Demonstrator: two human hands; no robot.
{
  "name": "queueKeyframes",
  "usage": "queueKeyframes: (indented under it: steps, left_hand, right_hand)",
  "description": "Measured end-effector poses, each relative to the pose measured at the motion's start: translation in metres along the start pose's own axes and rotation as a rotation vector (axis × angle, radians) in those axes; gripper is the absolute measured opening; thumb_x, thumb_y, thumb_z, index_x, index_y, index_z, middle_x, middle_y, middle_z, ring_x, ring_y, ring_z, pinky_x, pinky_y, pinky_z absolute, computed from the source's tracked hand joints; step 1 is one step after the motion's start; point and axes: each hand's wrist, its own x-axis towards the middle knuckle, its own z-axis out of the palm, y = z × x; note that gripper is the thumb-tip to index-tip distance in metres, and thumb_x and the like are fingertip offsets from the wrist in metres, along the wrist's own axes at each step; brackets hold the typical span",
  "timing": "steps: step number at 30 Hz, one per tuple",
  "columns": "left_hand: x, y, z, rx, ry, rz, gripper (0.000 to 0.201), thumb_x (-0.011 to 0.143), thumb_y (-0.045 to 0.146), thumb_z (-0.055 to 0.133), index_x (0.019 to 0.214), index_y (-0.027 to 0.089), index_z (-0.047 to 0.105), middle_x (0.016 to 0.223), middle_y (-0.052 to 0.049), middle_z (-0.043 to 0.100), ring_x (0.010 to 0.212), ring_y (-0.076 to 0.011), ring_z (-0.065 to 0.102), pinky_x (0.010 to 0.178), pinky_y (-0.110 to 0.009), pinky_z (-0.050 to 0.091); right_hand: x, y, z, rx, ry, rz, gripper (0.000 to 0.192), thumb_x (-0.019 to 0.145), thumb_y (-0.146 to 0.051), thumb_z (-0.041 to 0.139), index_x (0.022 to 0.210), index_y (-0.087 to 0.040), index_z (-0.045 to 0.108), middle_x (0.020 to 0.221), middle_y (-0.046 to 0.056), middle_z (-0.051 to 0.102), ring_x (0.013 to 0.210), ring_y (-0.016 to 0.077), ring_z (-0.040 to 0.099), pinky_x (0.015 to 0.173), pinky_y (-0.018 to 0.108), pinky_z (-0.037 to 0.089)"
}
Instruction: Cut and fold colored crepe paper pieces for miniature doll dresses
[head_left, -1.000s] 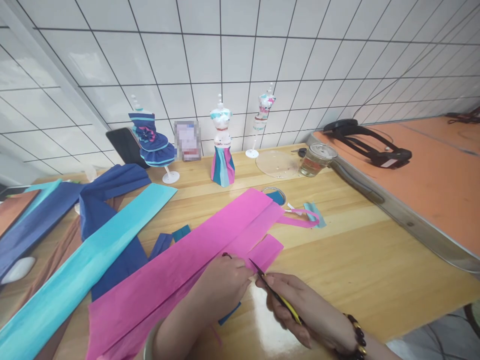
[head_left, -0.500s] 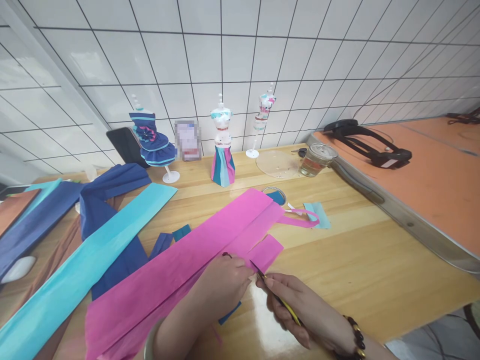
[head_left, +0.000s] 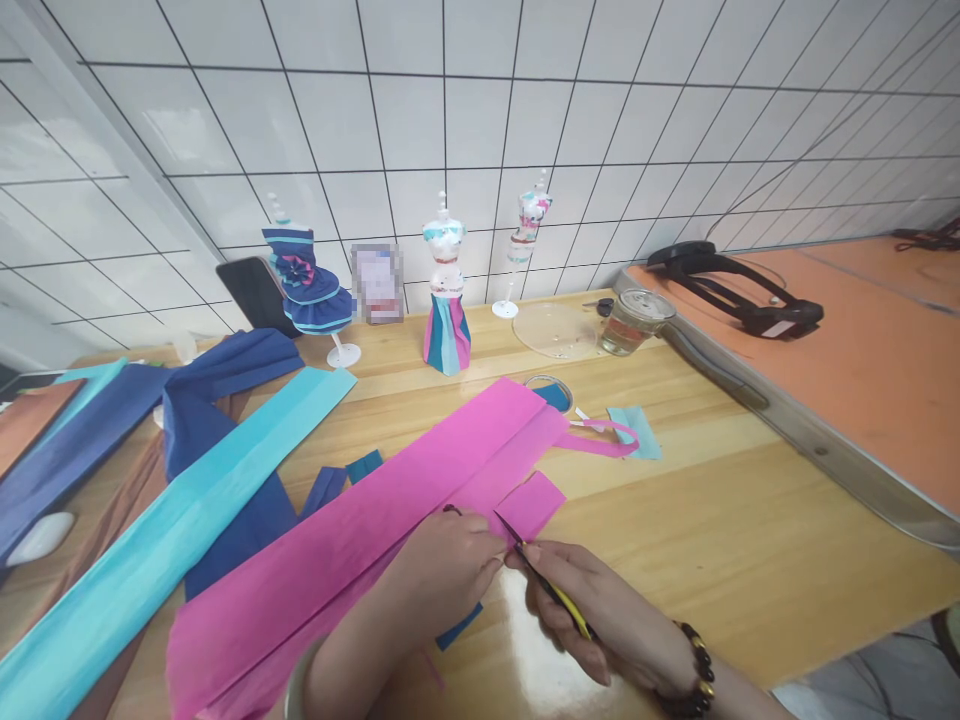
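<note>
Your left hand (head_left: 450,565) pinches the long pink crepe-paper strip (head_left: 360,560) lying diagonally across the wooden table (head_left: 735,520), fingers pressed together on its edge. Your right hand (head_left: 600,625) is closed around yellow-handled scissors (head_left: 544,585), whose dark blades meet the paper just beside a small pink flap (head_left: 532,503).

Pink crepe paper (head_left: 390,520); turquoise strip (head_left: 172,540); navy sheet (head_left: 217,400); yellow-and-black scissors (head_left: 547,585); pale wooden bench (head_left: 712,520); orange counter (head_left: 862,370); white tiles (head_left: 480,120) with dark grout.
</note>
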Motion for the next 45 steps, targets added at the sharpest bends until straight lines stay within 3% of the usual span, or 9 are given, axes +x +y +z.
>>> queueKeyframes:
  steps: [8,21,32,45]
  left_hand:
    - [-0.001,-0.001,0.001,-0.033,0.020,-0.013,0.020,0.086,0.016,0.045,0.075,0.019,0.061,0.070,0.001,0.060,0.069,-0.0137,0.055,0.060,-0.025,0.035]
    - [-0.001,-0.001,0.001,-0.036,0.023,-0.004,0.020,0.085,0.016,0.044,0.071,0.018,0.057,0.069,0.001,0.059,0.068,-0.0139,0.054,0.061,-0.026,0.035]
    - [-0.002,-0.004,0.005,-0.055,0.019,-0.015,0.018,0.086,0.017,0.045,0.076,0.020,0.060,0.071,0.002,0.060,0.070,-0.0140,0.055,0.062,-0.026,0.035]
    - [-0.001,-0.004,0.002,-0.072,0.021,-0.012,0.020,0.085,0.016,0.045,0.070,0.019,0.059,0.066,0.002,0.058,0.065,-0.0124,0.053,0.058,-0.024,0.033]
  right_hand:
    - [0.001,0.000,-0.002,-0.017,-0.001,0.002,0.042,0.083,-0.058,0.039,0.070,-0.018,0.042,0.048,-0.011,0.042,0.021,-0.0002,0.027,0.027,0.017,0.018]
    - [0.006,0.007,0.000,-0.006,-0.008,-0.039,0.039,0.087,-0.053,0.037,0.073,-0.017,0.044,0.048,-0.012,0.042,0.021,-0.0016,0.029,0.034,0.016,0.026]
    - [0.006,0.008,-0.002,-0.036,0.016,-0.006,0.041,0.084,-0.057,0.039,0.075,-0.018,0.045,0.049,-0.011,0.042,0.021,-0.0004,0.029,0.026,0.016,0.016]
    - [0.007,0.009,-0.002,-0.009,0.016,0.014,0.040,0.082,-0.057,0.042,0.080,-0.018,0.047,0.047,-0.011,0.041,0.021,0.0010,0.027,0.024,0.016,0.015]
